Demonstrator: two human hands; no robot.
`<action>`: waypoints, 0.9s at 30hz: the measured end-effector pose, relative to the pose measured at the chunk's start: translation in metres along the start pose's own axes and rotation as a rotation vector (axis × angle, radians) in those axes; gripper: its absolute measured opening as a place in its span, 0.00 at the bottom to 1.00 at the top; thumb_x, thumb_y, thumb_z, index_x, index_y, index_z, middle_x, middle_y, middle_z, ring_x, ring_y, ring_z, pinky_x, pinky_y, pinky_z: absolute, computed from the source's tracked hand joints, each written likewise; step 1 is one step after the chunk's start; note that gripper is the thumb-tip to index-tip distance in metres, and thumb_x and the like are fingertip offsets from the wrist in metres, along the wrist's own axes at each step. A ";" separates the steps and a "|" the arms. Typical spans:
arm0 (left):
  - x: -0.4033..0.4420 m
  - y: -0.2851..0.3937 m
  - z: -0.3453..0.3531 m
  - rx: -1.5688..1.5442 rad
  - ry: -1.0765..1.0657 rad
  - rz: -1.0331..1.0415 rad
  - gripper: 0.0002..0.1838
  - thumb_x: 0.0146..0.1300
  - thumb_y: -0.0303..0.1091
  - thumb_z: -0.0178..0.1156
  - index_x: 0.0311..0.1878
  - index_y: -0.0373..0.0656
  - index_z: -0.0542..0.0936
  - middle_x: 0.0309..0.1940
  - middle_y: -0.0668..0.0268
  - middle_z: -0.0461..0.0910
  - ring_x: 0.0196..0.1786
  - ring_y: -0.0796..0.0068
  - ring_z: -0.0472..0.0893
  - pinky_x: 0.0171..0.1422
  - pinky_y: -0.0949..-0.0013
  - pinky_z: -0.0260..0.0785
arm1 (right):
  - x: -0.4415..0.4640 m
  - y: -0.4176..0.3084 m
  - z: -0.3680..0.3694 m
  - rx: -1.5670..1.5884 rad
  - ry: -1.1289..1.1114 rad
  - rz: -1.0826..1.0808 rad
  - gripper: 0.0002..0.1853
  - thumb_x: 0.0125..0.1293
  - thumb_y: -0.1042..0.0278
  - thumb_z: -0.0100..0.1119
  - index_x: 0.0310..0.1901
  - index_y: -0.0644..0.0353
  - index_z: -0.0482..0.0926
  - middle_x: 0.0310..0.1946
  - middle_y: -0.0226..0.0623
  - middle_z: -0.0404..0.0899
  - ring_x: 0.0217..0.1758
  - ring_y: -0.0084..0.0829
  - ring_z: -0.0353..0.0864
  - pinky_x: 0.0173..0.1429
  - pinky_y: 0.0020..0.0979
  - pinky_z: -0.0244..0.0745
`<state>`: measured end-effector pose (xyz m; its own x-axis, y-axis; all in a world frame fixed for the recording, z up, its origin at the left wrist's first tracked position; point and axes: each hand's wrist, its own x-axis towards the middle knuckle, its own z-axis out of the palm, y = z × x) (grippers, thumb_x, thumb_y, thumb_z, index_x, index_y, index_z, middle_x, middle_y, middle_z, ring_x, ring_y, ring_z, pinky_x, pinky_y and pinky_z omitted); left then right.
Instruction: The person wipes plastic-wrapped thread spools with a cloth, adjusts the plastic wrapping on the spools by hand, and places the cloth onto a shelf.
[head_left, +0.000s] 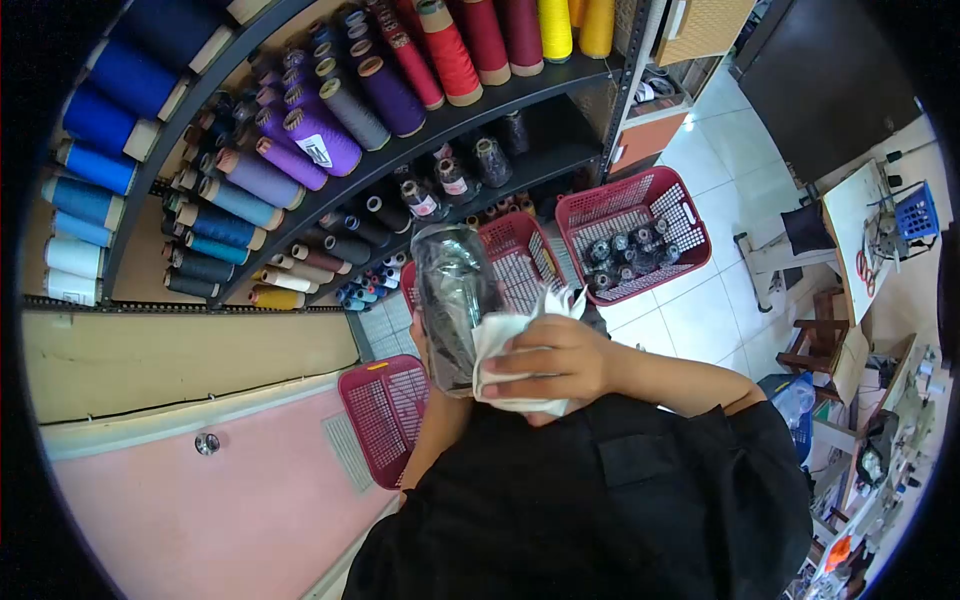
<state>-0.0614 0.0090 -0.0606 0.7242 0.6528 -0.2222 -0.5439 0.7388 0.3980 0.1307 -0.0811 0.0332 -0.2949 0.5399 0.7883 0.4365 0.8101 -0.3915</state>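
A thread cone wrapped in clear plastic [452, 290], dark inside, is held up in front of my chest. My left hand [420, 340] grips it from the left and behind, with most of its fingers hidden by the cone. My right hand [560, 358] is closed around a folded white cloth [500, 345], whose loose corners stick up above the fingers. The cloth lies against the lower right side of the wrapped cone.
Shelves [420, 125] of coloured thread cones curve across the front and left. On the tiled floor, a red basket [690, 215] holds several dark wrapped cones. Another red basket [520, 235] is beside it, and a third [375, 440] is at lower left. A white table [850, 230] stands right.
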 end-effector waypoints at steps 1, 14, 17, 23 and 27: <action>-0.001 0.001 -0.002 -0.063 -0.092 -0.042 0.44 0.61 0.65 0.49 0.71 0.42 0.57 0.67 0.53 0.63 0.66 0.53 0.67 0.69 0.51 0.61 | 0.005 0.003 -0.009 -0.005 -0.015 -0.042 0.25 0.50 0.59 0.68 0.53 0.47 0.80 0.57 0.40 0.73 0.54 0.39 0.74 0.52 0.38 0.72; -0.013 0.002 0.029 0.056 0.186 0.098 0.34 0.65 0.59 0.44 0.65 0.43 0.64 0.58 0.54 0.71 0.57 0.58 0.75 0.59 0.55 0.70 | 0.020 0.007 -0.001 0.229 -0.001 0.398 0.20 0.49 0.72 0.66 0.47 0.51 0.83 0.52 0.38 0.78 0.64 0.42 0.71 0.70 0.51 0.56; -0.034 0.019 0.077 -0.086 -0.041 0.118 0.42 0.61 0.66 0.45 0.67 0.41 0.62 0.64 0.53 0.66 0.63 0.56 0.70 0.67 0.54 0.62 | 0.039 -0.003 -0.032 0.317 0.191 0.493 0.16 0.56 0.67 0.57 0.44 0.66 0.82 0.50 0.52 0.78 0.59 0.49 0.74 0.65 0.48 0.64; -0.009 0.021 0.111 -0.359 -0.232 -0.017 0.54 0.54 0.79 0.38 0.74 0.45 0.51 0.71 0.54 0.56 0.71 0.54 0.60 0.74 0.53 0.51 | 0.059 -0.017 -0.053 0.384 0.296 0.297 0.16 0.60 0.67 0.57 0.46 0.68 0.81 0.48 0.54 0.78 0.57 0.49 0.76 0.63 0.45 0.67; -0.007 -0.012 0.080 0.037 -0.079 -0.037 0.40 0.64 0.60 0.47 0.72 0.45 0.55 0.68 0.55 0.61 0.68 0.59 0.65 0.72 0.56 0.58 | 0.061 0.008 -0.045 0.054 0.213 0.504 0.14 0.60 0.69 0.59 0.48 0.60 0.82 0.51 0.46 0.78 0.60 0.45 0.74 0.63 0.42 0.67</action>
<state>-0.0262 -0.0180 0.0070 0.7754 0.6090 -0.1668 -0.5011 0.7542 0.4243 0.1545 -0.0523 0.1001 0.1206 0.8102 0.5737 0.4335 0.4769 -0.7646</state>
